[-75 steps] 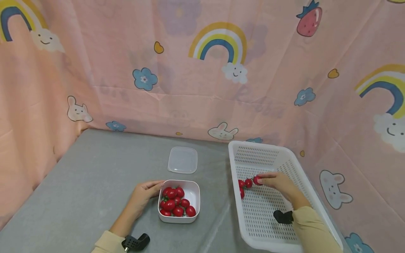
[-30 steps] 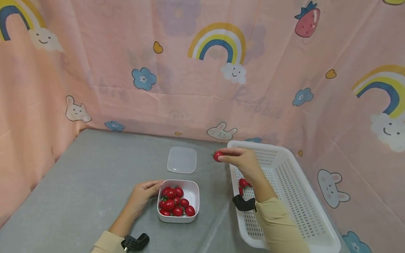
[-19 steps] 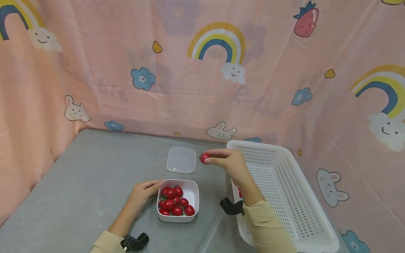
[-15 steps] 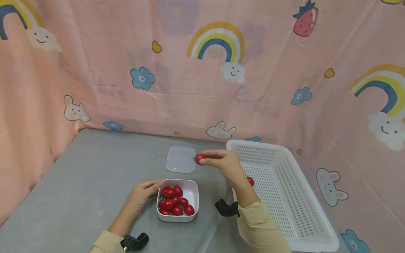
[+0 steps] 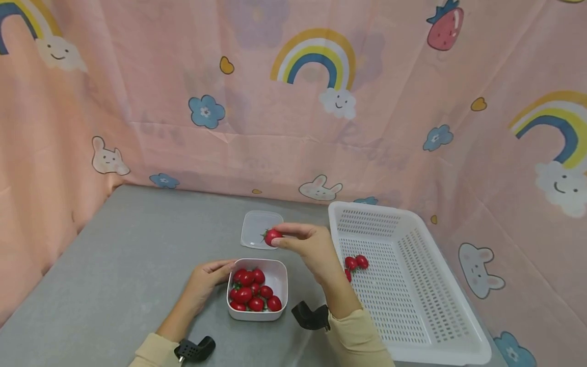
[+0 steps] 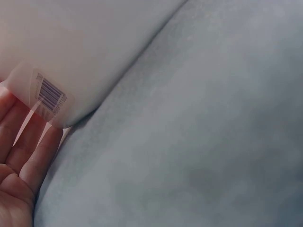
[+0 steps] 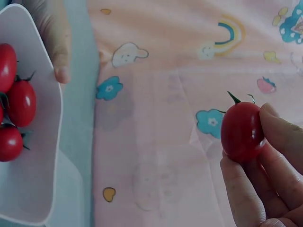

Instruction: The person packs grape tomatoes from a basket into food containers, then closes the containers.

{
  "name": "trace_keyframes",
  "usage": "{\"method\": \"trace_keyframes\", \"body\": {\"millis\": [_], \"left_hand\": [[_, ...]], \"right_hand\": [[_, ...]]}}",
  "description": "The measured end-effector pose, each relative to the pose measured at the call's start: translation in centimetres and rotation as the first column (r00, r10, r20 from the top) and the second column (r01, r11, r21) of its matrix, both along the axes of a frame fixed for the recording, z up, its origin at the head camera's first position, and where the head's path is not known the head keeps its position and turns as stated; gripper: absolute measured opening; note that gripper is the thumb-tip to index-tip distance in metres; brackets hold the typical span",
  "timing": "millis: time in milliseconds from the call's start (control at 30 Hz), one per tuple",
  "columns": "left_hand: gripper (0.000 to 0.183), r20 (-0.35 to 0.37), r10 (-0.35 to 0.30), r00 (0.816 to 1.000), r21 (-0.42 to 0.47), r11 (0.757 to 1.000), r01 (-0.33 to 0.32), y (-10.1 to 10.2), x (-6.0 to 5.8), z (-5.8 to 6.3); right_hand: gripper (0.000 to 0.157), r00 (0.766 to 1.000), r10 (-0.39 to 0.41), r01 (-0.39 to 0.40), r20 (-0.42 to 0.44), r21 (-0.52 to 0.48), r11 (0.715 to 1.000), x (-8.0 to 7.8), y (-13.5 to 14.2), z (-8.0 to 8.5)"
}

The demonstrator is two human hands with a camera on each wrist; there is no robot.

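A cherry tomato (image 5: 272, 237) with a green stem end is pinched between the thumb and fingers of my right hand (image 5: 314, 250), above the table beyond the white box. It fills the right side of the right wrist view, its calyx (image 7: 235, 99) pointing up. My left hand (image 5: 204, 285) rests its fingers against the left side of the white square box (image 5: 259, 316). In the left wrist view, nearly straight fingers (image 6: 40, 151) touch the box wall by a barcode label (image 6: 50, 94). Several cherry tomatoes (image 5: 244, 294) lie in the box, with bare floor at its right.
A translucent lid (image 5: 254, 224) lies behind the box, partly covered by the held tomato and right hand. At right stands a white perforated basket (image 5: 412, 351) with a few cherry tomatoes (image 5: 356, 262) near its left wall. A patterned pink cloth (image 5: 257, 153) hangs behind the grey table (image 5: 137, 265).
My right hand has picked a cherry tomato from the basket and carried it left, over to the lid's right edge. The left hand and the box have stayed put.
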State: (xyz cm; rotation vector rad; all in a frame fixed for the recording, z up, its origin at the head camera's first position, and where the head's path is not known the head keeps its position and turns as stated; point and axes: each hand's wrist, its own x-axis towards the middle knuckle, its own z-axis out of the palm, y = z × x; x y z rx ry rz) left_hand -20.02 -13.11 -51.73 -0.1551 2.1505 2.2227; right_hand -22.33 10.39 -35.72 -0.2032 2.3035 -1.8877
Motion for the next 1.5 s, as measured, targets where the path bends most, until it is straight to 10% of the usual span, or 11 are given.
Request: {"method": "trace_keyframes", "body": {"millis": [667,1500], "left_hand": [[0.035,0.005,-0.016,1.000,0.009,1.000,0.016,0.0,-0.1,-0.3],[0.034,0.006,0.001,1.000,0.014,1.000,-0.001,0.1,-0.1,0.0]], "right_hand": [[0.027,0.998,-0.054,0.053,0.035,0.019,0.998,0.8,-2.0,-8.4],[0.026,0.999,-0.039,0.039,-0.005,0.148,0.988,1.2,-2.9,-9.5]]}}
